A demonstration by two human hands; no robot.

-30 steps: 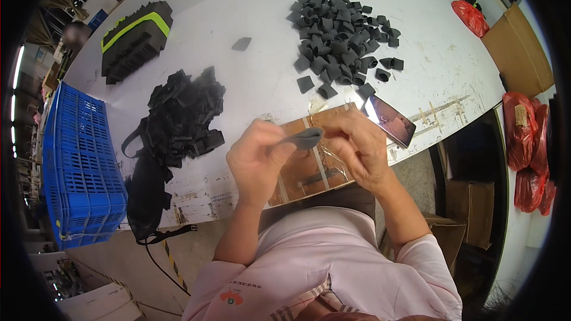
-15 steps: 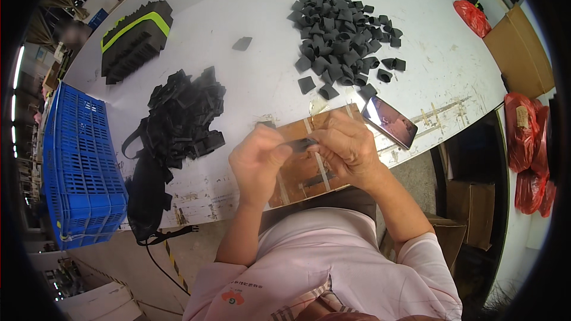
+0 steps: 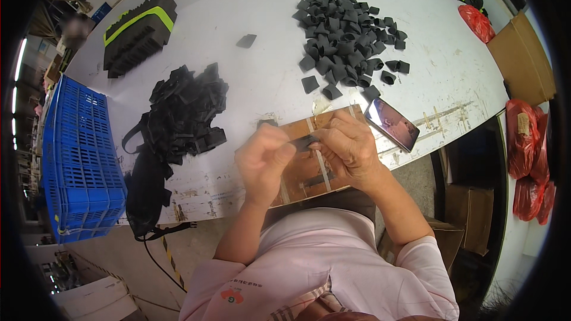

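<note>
A small black piece [image 3: 304, 143], apparently fabric, spans the gap between my hands above a brown wooden board [image 3: 306, 175] with pale strips across it. My right hand [image 3: 352, 150] pinches its right end between thumb and fingers. Slightly blurred, my left hand [image 3: 263, 157] is curled closed at the left end; its fingertips are partly hidden. Beyond my right hand lies a heap of short dark-grey fabric loops [image 3: 345, 38]. To the left of my left hand is a pile of black strap pieces [image 3: 184, 113].
Right of the board lies a phone [image 3: 392, 123]. A blue plastic crate [image 3: 83, 163] stands at the table's left edge. A stack of dark pieces with a neon-yellow band [image 3: 140, 35] sits far left. One grey piece [image 3: 246, 40] lies alone. At right are a cardboard box [image 3: 523, 59] and red bags [image 3: 523, 139].
My left hand has shifted slightly at the piece, while my right hand keeps its pinch almost in place. The whole view has moved a little; the piles look the same.
</note>
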